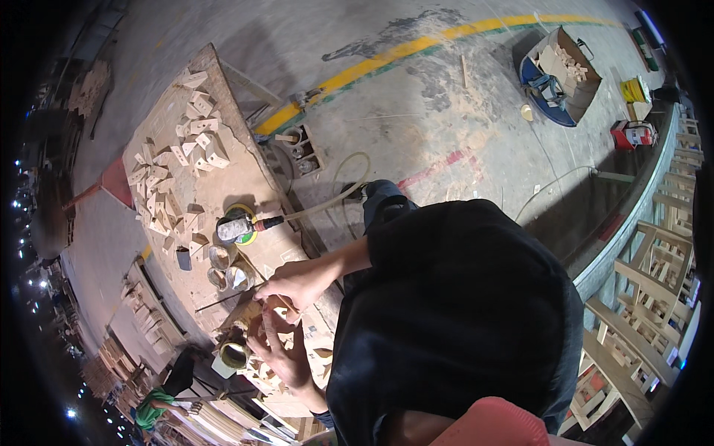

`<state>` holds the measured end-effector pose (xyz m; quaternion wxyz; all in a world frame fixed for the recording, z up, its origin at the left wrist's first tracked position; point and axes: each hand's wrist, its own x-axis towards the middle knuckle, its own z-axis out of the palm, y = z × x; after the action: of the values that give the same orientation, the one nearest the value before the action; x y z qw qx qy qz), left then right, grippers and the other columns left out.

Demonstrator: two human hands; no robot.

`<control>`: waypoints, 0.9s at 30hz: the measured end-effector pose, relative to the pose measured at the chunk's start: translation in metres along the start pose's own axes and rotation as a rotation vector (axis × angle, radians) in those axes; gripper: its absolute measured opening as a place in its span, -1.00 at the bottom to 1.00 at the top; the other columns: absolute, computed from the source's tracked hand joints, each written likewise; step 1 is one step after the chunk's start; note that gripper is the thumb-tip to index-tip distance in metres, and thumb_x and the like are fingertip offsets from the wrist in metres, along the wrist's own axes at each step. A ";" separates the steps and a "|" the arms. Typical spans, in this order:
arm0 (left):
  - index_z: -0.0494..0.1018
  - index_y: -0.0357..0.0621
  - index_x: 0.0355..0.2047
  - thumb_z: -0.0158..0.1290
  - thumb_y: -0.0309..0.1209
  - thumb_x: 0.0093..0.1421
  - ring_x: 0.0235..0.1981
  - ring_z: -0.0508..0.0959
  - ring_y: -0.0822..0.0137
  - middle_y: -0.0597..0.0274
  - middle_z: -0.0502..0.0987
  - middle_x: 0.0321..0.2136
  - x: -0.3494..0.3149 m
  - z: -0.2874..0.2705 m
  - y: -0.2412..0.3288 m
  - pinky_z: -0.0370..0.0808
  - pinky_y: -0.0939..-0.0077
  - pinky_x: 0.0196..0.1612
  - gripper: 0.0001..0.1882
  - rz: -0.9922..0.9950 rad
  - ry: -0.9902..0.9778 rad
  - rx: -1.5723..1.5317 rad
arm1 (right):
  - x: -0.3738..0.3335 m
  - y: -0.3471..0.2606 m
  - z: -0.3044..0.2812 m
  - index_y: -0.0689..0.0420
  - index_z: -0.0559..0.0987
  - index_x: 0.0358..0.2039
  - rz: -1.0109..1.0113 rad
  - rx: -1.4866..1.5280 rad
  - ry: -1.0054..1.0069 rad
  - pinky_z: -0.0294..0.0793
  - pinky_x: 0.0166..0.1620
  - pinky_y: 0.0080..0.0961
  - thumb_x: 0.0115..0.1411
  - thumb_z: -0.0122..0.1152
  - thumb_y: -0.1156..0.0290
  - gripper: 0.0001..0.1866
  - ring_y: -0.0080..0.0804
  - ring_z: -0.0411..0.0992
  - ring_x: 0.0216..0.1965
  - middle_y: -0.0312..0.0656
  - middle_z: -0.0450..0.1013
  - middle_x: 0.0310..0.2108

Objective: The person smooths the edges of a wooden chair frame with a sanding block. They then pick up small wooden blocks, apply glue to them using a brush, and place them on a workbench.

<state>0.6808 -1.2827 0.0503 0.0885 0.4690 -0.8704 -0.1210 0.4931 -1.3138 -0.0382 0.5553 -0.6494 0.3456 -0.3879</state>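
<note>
My right hand (294, 284) reaches over the worktable's near edge with its fingers bent around a small pale wooden block (282, 310). Just below it, my left hand (284, 358) grips the same piece from the other side, thumb and fingers curled towards it. The fingers hide much of the block. Several cups (239, 278) with pale contents stand beside my right hand. A roll of tape (234, 354) lies close to my left hand, and more small wooden pieces (323, 353) lie beneath and beside it.
Many drilled wooden blocks (160, 189) are heaped on the worktable (230, 160). A sander (236, 227) with a hose (327, 208) rests near the cups. Across the floor stands a blue-sided bin (554, 111) of scraps. Wooden frames (639, 334) line the right; another person (152, 407) is at lower left.
</note>
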 end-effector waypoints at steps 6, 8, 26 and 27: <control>0.38 -0.01 0.19 0.35 -0.31 -0.04 0.05 0.37 -0.04 -0.04 0.32 0.03 -0.007 -0.001 0.016 0.34 0.06 0.06 -0.26 -0.108 -0.010 -0.094 | 0.003 0.001 -0.005 0.24 0.39 0.10 -0.112 -0.154 -0.124 0.46 -0.11 -0.21 -0.06 0.49 0.08 -0.21 0.00 0.50 -0.19 0.09 0.52 -0.25; 0.37 -0.08 0.19 0.35 -0.25 -0.03 0.06 0.38 -0.05 -0.07 0.32 0.02 -0.011 0.005 0.015 0.36 0.05 0.05 -0.26 -0.098 0.033 -0.102 | 0.005 0.006 -0.002 0.23 0.39 0.10 -0.140 -0.169 -0.153 0.45 -0.10 -0.20 -0.05 0.48 0.05 -0.21 0.01 0.49 -0.18 0.10 0.51 -0.25; 0.08 -0.36 0.29 0.19 0.04 0.15 0.23 0.24 -0.06 -0.18 0.15 0.20 -0.005 0.081 0.009 0.24 0.02 0.24 -0.07 -0.169 0.635 -0.284 | 0.035 -0.002 -0.007 0.21 0.48 0.07 -0.041 0.000 -0.299 0.47 -0.17 -0.29 0.11 0.36 0.17 -0.43 -0.05 0.54 -0.21 0.08 0.56 -0.25; 0.05 -0.38 0.30 0.19 0.00 0.16 0.26 0.22 -0.06 -0.18 0.12 0.23 -0.005 0.082 0.007 0.22 0.03 0.26 -0.07 -0.145 0.668 -0.317 | 0.037 -0.002 -0.006 0.20 0.49 0.07 -0.033 0.003 -0.284 0.47 -0.18 -0.29 0.11 0.36 0.17 -0.44 -0.06 0.55 -0.22 0.07 0.56 -0.26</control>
<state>0.6556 -1.2640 -0.0263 0.4301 0.5234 -0.7287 -0.1006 0.5049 -1.3490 -0.0314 0.5931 -0.7025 0.2522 -0.3018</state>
